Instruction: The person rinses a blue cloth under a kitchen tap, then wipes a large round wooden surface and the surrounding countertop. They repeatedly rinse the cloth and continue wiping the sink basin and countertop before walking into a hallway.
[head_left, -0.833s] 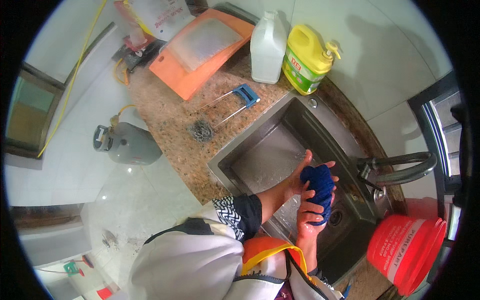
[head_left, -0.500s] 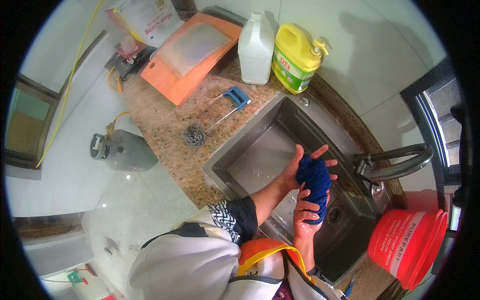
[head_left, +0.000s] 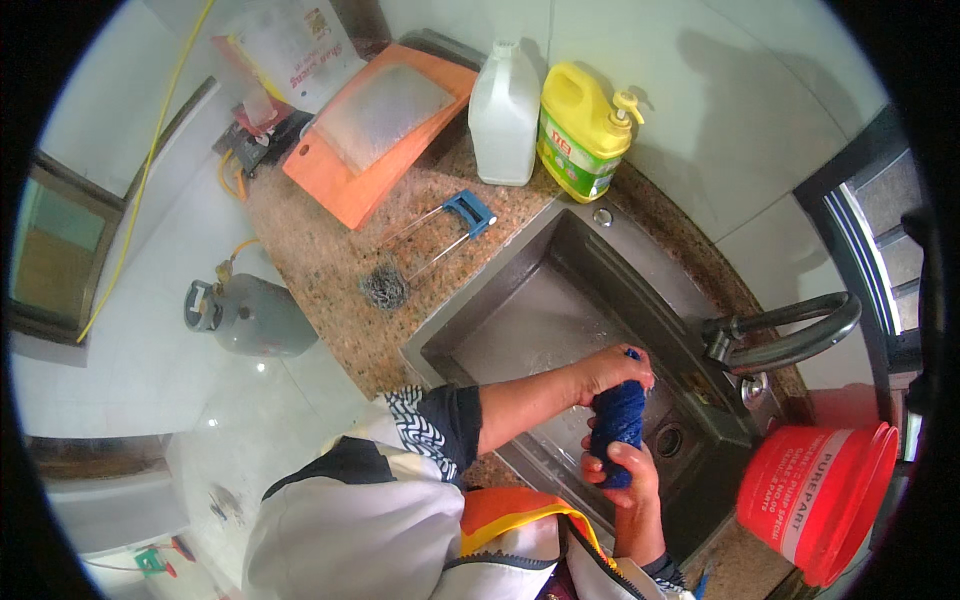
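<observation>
A dark blue cloth (head_left: 618, 415), bunched and twisted into a thick roll, is held over the sink (head_left: 500, 320). My left hand (head_left: 612, 374) is closed around its upper end, palm hidden. Around the lower end wraps my right hand (head_left: 632, 474), thumb across the cloth and fingertips showing on its left side. Below and to the right of the cloth is the round drain (head_left: 670, 438). Water glistens on the sink bottom.
A curved faucet (head_left: 790, 330) is right of my hands, with a red bucket (head_left: 800, 490) nearer me. White jug (head_left: 504, 120) and yellow-green pump bottle (head_left: 585, 140) stand behind the sink. On the counter lie a steel-wool scrubber (head_left: 385, 287) with a blue handle and an orange board (head_left: 355, 200).
My left hand, earlier open with fingers spread against the cloth, has closed over its upper end. My right hand has turned and moved lower, its thumb now in front.
</observation>
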